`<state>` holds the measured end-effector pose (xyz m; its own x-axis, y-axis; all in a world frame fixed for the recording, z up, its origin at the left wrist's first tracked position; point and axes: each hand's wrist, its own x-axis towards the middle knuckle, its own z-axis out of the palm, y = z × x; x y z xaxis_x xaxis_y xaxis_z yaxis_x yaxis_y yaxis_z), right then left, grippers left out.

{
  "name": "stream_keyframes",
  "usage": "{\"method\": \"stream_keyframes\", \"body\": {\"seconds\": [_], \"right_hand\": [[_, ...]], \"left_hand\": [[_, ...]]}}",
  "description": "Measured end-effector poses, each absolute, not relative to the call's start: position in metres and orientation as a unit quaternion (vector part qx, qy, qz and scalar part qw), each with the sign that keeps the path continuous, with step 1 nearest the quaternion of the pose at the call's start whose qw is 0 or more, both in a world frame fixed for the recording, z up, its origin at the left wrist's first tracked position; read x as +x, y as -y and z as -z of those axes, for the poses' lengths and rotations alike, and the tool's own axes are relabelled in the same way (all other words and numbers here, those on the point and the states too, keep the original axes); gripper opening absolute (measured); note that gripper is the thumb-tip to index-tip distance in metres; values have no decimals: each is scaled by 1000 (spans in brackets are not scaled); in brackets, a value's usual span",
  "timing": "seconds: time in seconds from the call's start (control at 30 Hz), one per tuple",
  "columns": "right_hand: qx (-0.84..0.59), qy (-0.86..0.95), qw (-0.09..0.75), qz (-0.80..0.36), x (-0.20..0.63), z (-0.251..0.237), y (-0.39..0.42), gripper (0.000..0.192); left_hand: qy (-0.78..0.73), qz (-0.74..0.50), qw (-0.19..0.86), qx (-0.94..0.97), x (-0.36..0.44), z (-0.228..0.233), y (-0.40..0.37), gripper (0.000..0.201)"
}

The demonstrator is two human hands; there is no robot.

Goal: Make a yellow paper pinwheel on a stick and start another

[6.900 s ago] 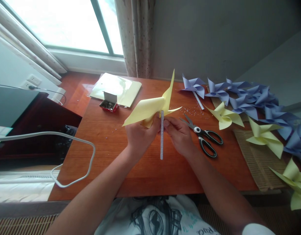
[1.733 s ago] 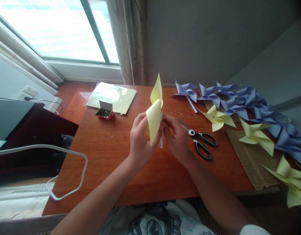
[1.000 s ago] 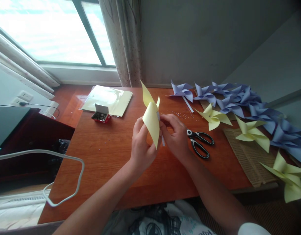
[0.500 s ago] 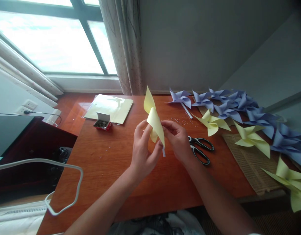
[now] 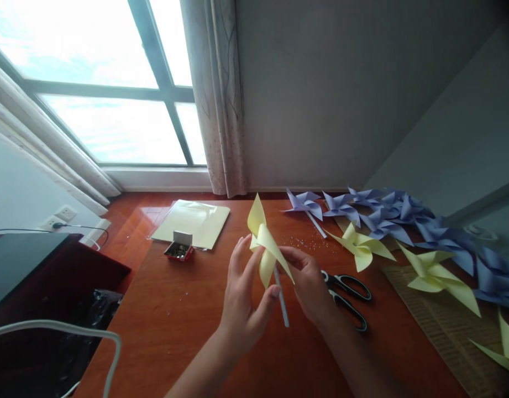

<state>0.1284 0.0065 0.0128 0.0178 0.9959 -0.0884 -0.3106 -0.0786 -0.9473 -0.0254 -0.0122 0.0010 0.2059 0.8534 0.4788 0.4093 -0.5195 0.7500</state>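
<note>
Between my hands, over the middle of the table, is a yellow paper pinwheel (image 5: 267,246) turned partly edge-on. Its pale stick (image 5: 282,301) slants down below it. My left hand (image 5: 246,293) steadies the pinwheel from the left: its index finger presses near the centre, and its thumb stands apart, close to the stick. From behind the blades, my right hand (image 5: 308,282) pinches at the hub and the top of the stick; its fingertips are partly hidden by the paper. Scissors with black handles (image 5: 349,298) lie just right of my right hand.
Several purple pinwheels (image 5: 378,221) crowd the back right. Finished yellow pinwheels (image 5: 434,271) lie nearer, partly over corrugated cardboard (image 5: 428,315). At the back left are yellow paper sheets (image 5: 196,218) and a small box of metal pins (image 5: 179,249). A white cable (image 5: 72,327) loops at the left.
The view has tilted up, so everything sits lower in the picture. The pinwheel has turned slightly and more of its stick shows. My left thumb has come away from the blade.
</note>
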Motion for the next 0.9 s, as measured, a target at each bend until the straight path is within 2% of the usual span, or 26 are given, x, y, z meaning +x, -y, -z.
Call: {"method": "stream_keyframes", "body": {"seconds": [0.37, 0.7, 0.9], "right_hand": [[-431, 362, 552, -616, 124, -24, -2, 35], [-429, 409, 548, -590, 124, -22, -2, 33], [-447, 400, 571, -560, 119, -20, -2, 40]], "left_hand": [[-406, -504, 233, 726, -28, 10, 14, 58], [-447, -528, 225, 686, -26, 17, 18, 63], [-417, -521, 273, 693, -33, 14, 16, 91]]}}
